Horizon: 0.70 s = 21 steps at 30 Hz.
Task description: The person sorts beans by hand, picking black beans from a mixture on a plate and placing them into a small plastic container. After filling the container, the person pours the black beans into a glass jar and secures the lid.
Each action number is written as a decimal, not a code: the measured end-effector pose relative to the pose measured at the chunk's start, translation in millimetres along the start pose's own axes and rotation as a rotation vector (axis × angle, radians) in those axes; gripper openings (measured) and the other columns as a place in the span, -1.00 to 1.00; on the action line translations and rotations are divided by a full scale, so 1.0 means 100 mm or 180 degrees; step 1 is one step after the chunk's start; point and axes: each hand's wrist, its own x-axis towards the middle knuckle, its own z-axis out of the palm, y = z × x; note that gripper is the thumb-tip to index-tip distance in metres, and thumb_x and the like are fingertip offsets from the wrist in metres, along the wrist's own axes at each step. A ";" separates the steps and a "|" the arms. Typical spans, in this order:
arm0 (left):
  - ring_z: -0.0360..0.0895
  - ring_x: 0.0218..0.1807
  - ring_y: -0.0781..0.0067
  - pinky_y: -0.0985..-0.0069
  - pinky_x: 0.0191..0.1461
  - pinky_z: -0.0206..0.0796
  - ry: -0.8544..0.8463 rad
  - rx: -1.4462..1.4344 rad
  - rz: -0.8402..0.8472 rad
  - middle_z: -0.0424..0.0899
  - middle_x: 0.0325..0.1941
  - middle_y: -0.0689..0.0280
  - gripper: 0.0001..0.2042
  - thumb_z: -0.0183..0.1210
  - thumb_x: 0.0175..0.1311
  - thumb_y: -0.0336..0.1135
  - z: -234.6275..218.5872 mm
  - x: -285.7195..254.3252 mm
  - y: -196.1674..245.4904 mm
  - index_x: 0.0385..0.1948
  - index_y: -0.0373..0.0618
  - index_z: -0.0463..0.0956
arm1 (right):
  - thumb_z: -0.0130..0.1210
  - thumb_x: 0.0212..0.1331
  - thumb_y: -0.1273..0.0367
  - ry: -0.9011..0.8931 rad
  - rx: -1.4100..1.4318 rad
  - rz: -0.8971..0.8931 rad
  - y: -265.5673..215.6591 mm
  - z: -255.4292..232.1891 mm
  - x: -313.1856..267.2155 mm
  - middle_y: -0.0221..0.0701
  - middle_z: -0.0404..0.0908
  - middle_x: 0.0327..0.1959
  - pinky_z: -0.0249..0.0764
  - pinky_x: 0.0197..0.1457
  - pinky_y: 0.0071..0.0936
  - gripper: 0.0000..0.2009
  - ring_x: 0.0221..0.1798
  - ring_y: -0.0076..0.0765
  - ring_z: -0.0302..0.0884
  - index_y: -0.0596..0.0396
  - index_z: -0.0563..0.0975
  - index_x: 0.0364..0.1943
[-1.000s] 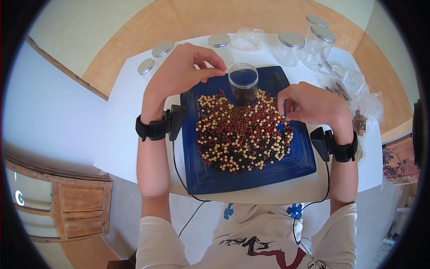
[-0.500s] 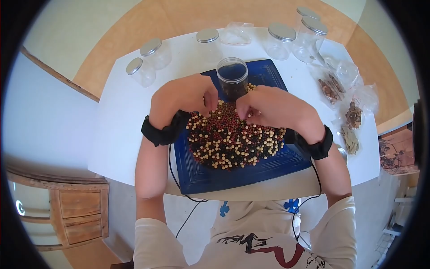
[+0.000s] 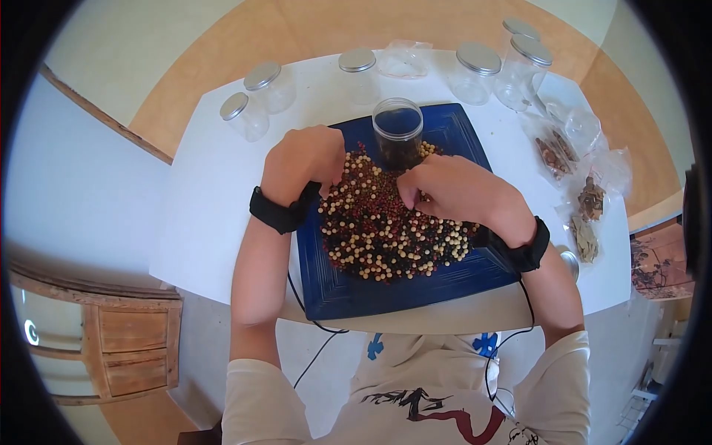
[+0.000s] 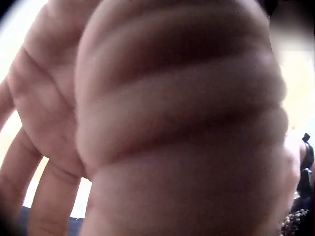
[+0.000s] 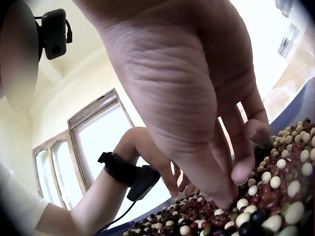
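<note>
A heap of mixed red, black and cream beans [image 3: 386, 241] covers a square blue tray [image 3: 356, 300]. My left hand [image 3: 302, 159] hangs over the heap's left side with its fingers pointing down; the thumb side fills the left wrist view. My right hand [image 3: 460, 189] reaches over the middle. In the right wrist view its thumb and loosely bent fingers [image 5: 242, 169] come down right at the beans, with no bean visible between them. An unlidded clear jar [image 3: 398, 126] with dark contents stands at the tray's far side, beyond both hands.
Lidded clear jars [image 3: 360, 78] stand along the white table's [image 3: 200, 193] far edge, near a clear plastic bag [image 3: 404, 63]. Bags of dried brown pieces [image 3: 552, 152] lie on the right. Cables [image 3: 291, 297] from the wrist cameras run over the tray's near side.
My left hand has moved from beside the jar's rim down to the heap's left side. My right hand has moved left, from the heap's right edge to its middle.
</note>
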 end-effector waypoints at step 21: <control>0.82 -0.30 0.21 0.33 -0.31 0.55 -0.0024 0.0058 -0.0309 0.82 -0.46 0.27 -0.78 0.36 -0.32 -0.60 -0.03 0.00 0.05 -0.54 -0.10 0.77 | 0.33 0.13 0.47 -0.0104 -0.0006 -0.0056 -0.04 0.00 0.02 -0.28 0.77 -0.35 0.63 -0.06 -0.13 -0.87 -0.15 0.01 0.77 0.04 0.70 -0.22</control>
